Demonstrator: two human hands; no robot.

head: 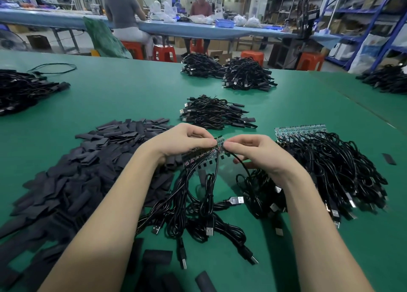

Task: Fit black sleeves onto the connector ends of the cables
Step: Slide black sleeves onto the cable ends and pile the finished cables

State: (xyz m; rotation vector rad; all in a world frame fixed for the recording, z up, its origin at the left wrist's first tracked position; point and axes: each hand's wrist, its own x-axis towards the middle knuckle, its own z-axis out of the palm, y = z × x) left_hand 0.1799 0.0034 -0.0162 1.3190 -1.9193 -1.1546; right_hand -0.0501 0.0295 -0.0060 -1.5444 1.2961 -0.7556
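Step in hand: a strip of small circuit boards (203,154) with cables attached is held up between both hands above the green table (123,97); the end board appears to be being separated or picked out, judged from the pinch at its far end.
Left hand (185,140): its grip is closed on the strip, fingers and thumb pinched on the upper edge.
Right hand (253,150): its grip is pinched on the end board of the same strip, fingertips touching those of the left hand.
Sleeve in use: none is seen on the board being held; whether one is tucked in a palm cannot be told.
Loose sleeves (72,172): a broad heap of flat black pieces lies to the left, under and beside the left forearm, with a few more at the near edge.
Cables of the held strip (198,212): these hang down to the table in a tangle between the forearms, plugs bare.
Waiting stock (330,166): a heap of cables lies at the right, a further strip of boards (300,131) still joined at its far side, so unsleeved.
Finished pile (217,113): a smaller heap just beyond the hands shows black covers on one end, judged to be done.
Further heaps (229,72): more cable heaps lie far off; their state is too small to tell.
Progress: judged as part-way, with much stock and many sleeves left.
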